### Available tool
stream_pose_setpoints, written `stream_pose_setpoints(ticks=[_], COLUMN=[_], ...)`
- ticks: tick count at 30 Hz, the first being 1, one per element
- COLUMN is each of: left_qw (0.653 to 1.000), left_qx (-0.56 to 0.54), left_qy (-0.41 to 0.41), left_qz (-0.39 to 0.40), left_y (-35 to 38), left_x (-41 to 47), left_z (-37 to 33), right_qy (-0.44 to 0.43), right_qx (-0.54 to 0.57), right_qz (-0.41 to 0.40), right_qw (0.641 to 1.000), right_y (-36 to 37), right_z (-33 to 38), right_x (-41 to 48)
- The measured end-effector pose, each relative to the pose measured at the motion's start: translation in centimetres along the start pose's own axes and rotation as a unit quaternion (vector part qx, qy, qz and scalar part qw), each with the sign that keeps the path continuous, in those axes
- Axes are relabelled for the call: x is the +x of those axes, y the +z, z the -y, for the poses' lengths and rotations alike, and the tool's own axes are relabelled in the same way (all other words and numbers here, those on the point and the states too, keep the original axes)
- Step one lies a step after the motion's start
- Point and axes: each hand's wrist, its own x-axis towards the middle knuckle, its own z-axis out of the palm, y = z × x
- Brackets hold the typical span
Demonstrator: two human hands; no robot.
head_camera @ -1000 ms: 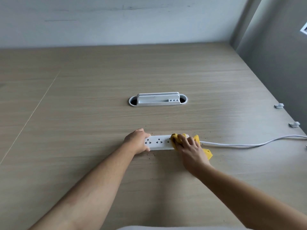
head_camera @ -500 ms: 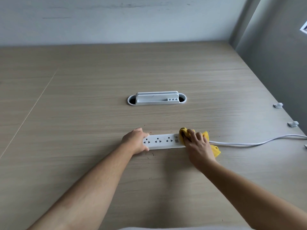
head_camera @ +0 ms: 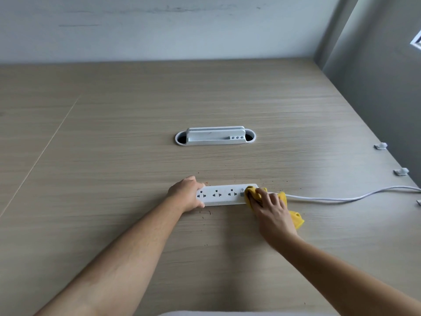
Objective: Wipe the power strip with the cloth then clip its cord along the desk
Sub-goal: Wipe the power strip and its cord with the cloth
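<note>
A white power strip [head_camera: 222, 195] lies flat on the wooden desk [head_camera: 136, 156], long side left to right. My left hand [head_camera: 186, 195] grips its left end and holds it down. My right hand [head_camera: 270, 207] presses a yellow cloth [head_camera: 293, 216] onto the strip's right end, over the switch. The white cord [head_camera: 341, 199] runs from under the cloth to the right and off the desk's edge. Three sockets show between my hands.
Small white cable clips [head_camera: 381, 146] [head_camera: 401, 171] sit along the desk's right edge by the grey wall; another clip [head_camera: 418, 202] is partly cut off. A white cable grommet [head_camera: 215, 136] is set into the desk behind the strip. Dark crumbs dot the wood around the strip.
My right hand has slid the cloth rightward along the strip, from its middle to its right end, uncovering the third socket. The left hand has stayed on the left end.
</note>
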Motion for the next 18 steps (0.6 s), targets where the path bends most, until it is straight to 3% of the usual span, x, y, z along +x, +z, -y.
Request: stream_pose_setpoints(ticks=[7,13,18], left_qw=[1.000,1.000,1.000], left_qx=[-0.003,-0.005,-0.001], left_qy=[-0.003,0.003,-0.005], left_qz=[-0.003,0.001,-0.005], left_y=[0.1,0.0,0.1], left_x=[0.0,0.2,0.0], left_z=[0.0,0.1,0.1], right_qy=[0.011,-0.040,0.016], right_qx=[-0.013,-0.017,-0.020], right_qz=[-0.004,-0.029,-0.017], right_qw=[1.000,0.999,1.000], right_y=[-0.7,-0.3,-0.7], right_z=[-1.4,-0.3,-1.1], right_x=[2.3,0.7,2.1])
